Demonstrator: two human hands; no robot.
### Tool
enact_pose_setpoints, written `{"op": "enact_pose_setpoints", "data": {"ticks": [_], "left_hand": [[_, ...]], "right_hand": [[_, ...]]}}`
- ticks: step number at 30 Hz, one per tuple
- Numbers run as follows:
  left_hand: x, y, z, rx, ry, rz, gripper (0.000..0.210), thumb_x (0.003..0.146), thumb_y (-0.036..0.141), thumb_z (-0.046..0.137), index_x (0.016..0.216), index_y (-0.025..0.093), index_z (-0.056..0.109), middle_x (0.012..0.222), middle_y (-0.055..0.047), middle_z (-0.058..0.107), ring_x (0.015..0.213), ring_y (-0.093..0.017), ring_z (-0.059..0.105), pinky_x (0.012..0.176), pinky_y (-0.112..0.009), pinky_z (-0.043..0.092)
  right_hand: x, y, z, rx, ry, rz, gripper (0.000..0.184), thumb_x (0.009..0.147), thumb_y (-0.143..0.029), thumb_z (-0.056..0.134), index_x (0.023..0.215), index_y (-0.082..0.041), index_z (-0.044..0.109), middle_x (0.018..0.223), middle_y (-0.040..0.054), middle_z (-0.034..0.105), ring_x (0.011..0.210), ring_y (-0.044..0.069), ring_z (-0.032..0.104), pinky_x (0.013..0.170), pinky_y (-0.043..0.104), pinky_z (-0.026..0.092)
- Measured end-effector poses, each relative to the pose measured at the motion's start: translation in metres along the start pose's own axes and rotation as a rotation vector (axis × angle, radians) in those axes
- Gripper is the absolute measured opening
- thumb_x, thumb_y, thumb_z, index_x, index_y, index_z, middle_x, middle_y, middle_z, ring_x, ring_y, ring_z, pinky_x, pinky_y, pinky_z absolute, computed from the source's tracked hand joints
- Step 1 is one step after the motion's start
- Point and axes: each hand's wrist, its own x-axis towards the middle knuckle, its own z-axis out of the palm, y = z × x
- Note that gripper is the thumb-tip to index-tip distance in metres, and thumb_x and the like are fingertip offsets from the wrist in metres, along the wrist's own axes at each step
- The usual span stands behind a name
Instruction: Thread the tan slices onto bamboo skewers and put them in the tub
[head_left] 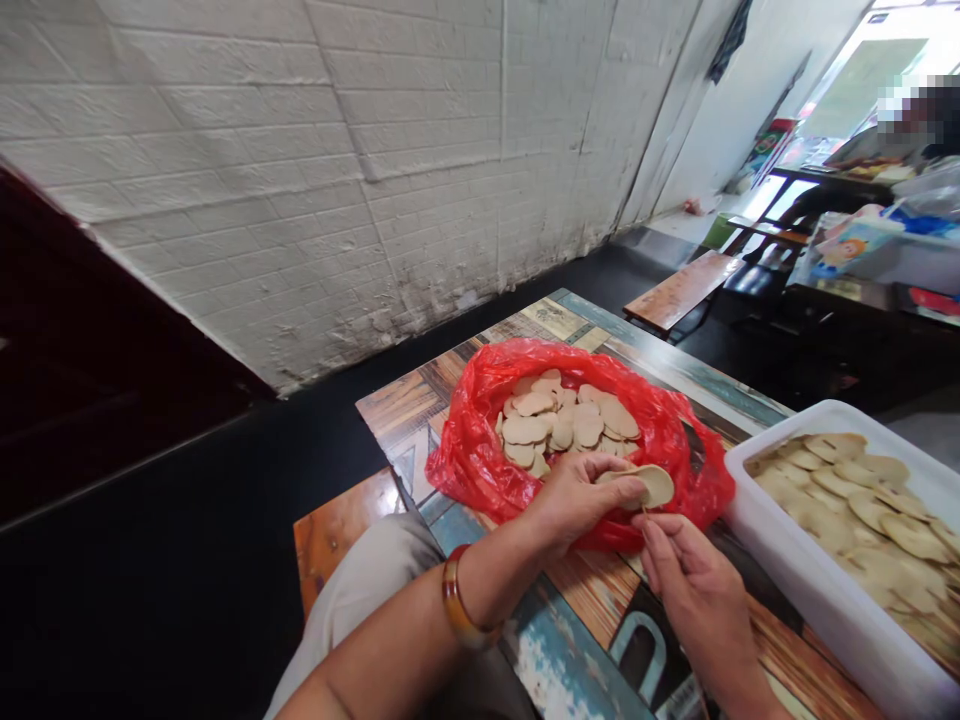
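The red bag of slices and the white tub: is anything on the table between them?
In the head view the red bag nearly meets the white tub; only a narrow strip of bare patterned table shows between them.

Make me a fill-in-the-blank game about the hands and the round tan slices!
1. The loose slices lie in a plastic bag coloured ____.
2. The left hand holds one ____.
3. The tub on the right, full of slices, is coloured ____.
4. The bracelet sits on the ____ wrist; the right hand pinches a thin stick.

Missing words: red; slice; white; left
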Motion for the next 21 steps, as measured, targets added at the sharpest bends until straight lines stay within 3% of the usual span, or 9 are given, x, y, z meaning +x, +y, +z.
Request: {"op": "enact_pose_setpoints", "data": {"ticks": [2, 5, 7, 11, 15, 18, 21], "left_hand": [[0.002, 0.004, -0.007, -0.016, 0.023, 0.049, 0.036, 0.063, 0.035, 0.068, 0.091, 0.013, 0.062, 0.08, -0.005, 0.065, 0.067, -0.012, 0.058, 0.064, -0.023, 0.044], [0.005, 0.013, -0.027, 0.07, 0.182, 0.212, 0.035, 0.069, 0.038, 0.062, 0.094, 0.012, 0.059, 0.082, -0.007, 0.065, 0.069, -0.014, 0.06, 0.069, -0.026, 0.045], [0.005, 0.02, -0.043, 0.295, 0.312, 0.321, 0.029, 0.074, 0.036, 0.057, 0.092, 0.013, 0.059, 0.083, -0.006, 0.064, 0.07, -0.013, 0.059, 0.07, -0.027, 0.045], [-0.001, 0.037, -0.073, 1.05, 0.451, 0.476, 0.023, 0.08, 0.031, 0.048, 0.09, 0.016, 0.062, 0.089, -0.007, 0.062, 0.081, -0.016, 0.055, 0.076, -0.029, 0.041], [-0.008, 0.042, -0.086, 1.62, 0.423, 0.428, 0.021, 0.08, 0.029, 0.048, 0.09, 0.017, 0.062, 0.091, -0.008, 0.058, 0.089, -0.019, 0.051, 0.082, -0.033, 0.037], [-0.008, 0.039, -0.089, 1.776, 0.448, 0.345, 0.021, 0.08, 0.031, 0.048, 0.089, 0.017, 0.062, 0.09, -0.009, 0.056, 0.089, -0.021, 0.05, 0.079, -0.033, 0.036], [-0.006, 0.037, -0.09, 1.798, 0.465, 0.327, 0.021, 0.08, 0.032, 0.048, 0.089, 0.017, 0.061, 0.091, -0.008, 0.056, 0.089, -0.02, 0.049, 0.079, -0.032, 0.036]], "right_hand": [[-0.002, 0.004, 0.0, 0.035, -0.007, -0.002, 0.025, 0.086, -0.041, 0.044, 0.086, -0.019, 0.056, 0.048, -0.0061, 0.044, 0.042, 0.012, 0.045, 0.043, 0.022, 0.036], [-0.004, 0.009, -0.002, 0.039, -0.011, -0.027, 0.025, 0.085, -0.041, 0.045, 0.088, -0.019, 0.058, 0.049, -0.005, 0.046, 0.044, 0.012, 0.047, 0.044, 0.023, 0.037], [-0.004, 0.01, -0.003, 0.014, -0.003, -0.069, 0.025, 0.085, -0.041, 0.045, 0.085, -0.019, 0.059, 0.053, -0.0033, 0.05, 0.047, 0.013, 0.049, 0.044, 0.022, 0.038], [-0.002, 0.007, -0.003, 0.001, 0.014, -0.142, 0.025, 0.086, -0.039, 0.043, 0.08, -0.02, 0.058, 0.056, -0.0015, 0.056, 0.049, 0.013, 0.052, 0.043, 0.022, 0.037], [-0.001, 0.002, -0.003, -0.046, 0.045, -0.207, 0.025, 0.086, -0.037, 0.042, 0.077, -0.019, 0.058, 0.057, -0.0017, 0.057, 0.05, 0.013, 0.053, 0.048, 0.022, 0.039], [-0.001, -0.001, -0.003, -0.071, 0.058, -0.25, 0.025, 0.087, -0.035, 0.042, 0.077, -0.018, 0.058, 0.058, -0.0019, 0.058, 0.051, 0.012, 0.054, 0.052, 0.023, 0.04], [-0.003, -0.001, -0.004, -0.07, 0.063, -0.274, 0.025, 0.087, -0.035, 0.041, 0.078, -0.018, 0.058, 0.059, -0.0017, 0.058, 0.052, 0.012, 0.055, 0.054, 0.023, 0.041]]}}
